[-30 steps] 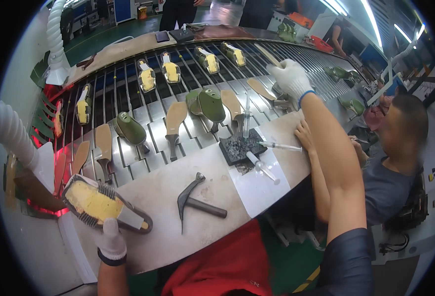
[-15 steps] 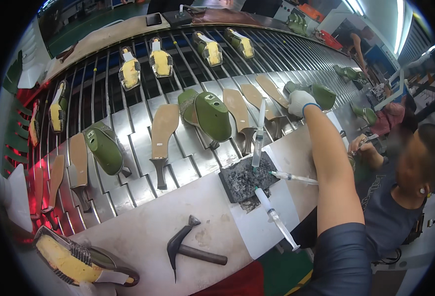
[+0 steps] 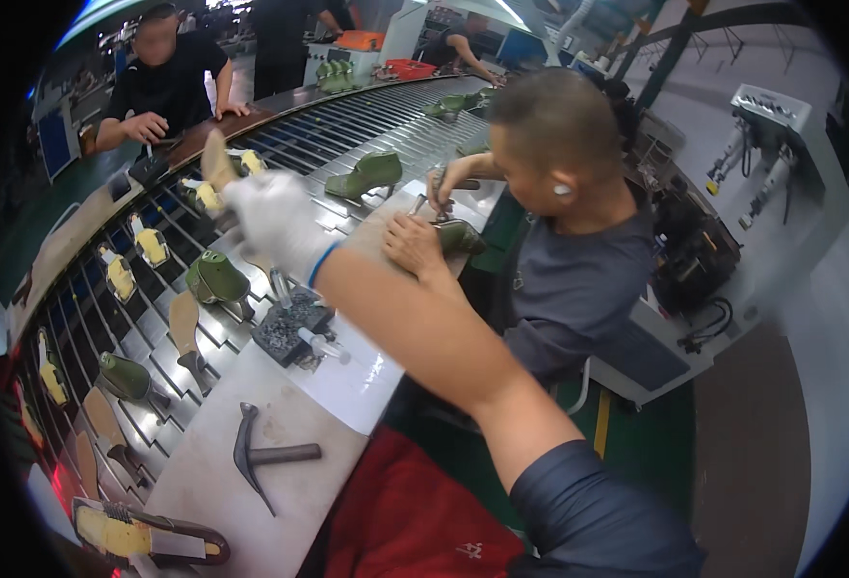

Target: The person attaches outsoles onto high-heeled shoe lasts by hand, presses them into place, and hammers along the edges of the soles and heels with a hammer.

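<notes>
My right hand (image 3: 278,220), in a white glove, reaches across the conveyor at the end of a stretched arm. It is closed on a tan shoe sole (image 3: 216,159), which sticks up past the fingers; its lower part is hidden by the glove. At the lower left lies an upturned shoe (image 3: 104,528) with a yellow underside. A small gloved part of my left hand (image 3: 142,565) shows against its near edge, the fingers mostly out of view. A hammer (image 3: 282,453) rests on the pale table between my hands.
Syringes (image 3: 322,345) lean on a dark block (image 3: 285,332) over white paper. Green shoes (image 3: 217,279) and heeled soles (image 3: 183,318) line the slatted conveyor. Close on the right, a co-worker (image 3: 578,231) handles a green shoe (image 3: 459,236). Another person (image 3: 169,91) stands beyond the conveyor.
My view has swung to the right. My right hand has left the soles and green shoe at the conveyor's right side and now holds a sole raised. The upturned shoe stays at the lower left.
</notes>
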`<action>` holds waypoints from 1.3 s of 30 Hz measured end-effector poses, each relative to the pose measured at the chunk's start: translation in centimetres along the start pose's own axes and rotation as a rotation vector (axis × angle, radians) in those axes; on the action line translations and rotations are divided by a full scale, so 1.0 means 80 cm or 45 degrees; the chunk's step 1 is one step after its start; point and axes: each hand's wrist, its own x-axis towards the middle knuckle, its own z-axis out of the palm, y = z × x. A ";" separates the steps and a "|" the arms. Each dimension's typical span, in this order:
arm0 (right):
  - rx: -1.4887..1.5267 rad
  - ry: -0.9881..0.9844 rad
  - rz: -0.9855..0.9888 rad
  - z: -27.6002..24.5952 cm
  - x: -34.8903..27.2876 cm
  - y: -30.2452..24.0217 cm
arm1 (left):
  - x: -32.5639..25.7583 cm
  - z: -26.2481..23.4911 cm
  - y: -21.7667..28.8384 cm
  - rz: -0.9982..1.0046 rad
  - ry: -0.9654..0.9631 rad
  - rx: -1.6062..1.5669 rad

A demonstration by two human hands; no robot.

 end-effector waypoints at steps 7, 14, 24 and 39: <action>0.755 -0.206 0.708 0.196 -0.302 0.151 | -0.059 -0.041 0.043 0.182 0.014 -0.067; -0.312 -0.262 0.210 0.139 -0.376 0.202 | -0.042 -0.139 0.007 0.743 -0.232 0.583; -0.315 -0.660 0.282 0.181 -0.335 0.132 | -0.048 -0.138 0.043 0.653 -0.116 0.793; -0.665 -0.515 -0.170 0.091 -0.402 0.170 | -0.027 -0.085 0.095 -0.236 -0.012 -0.535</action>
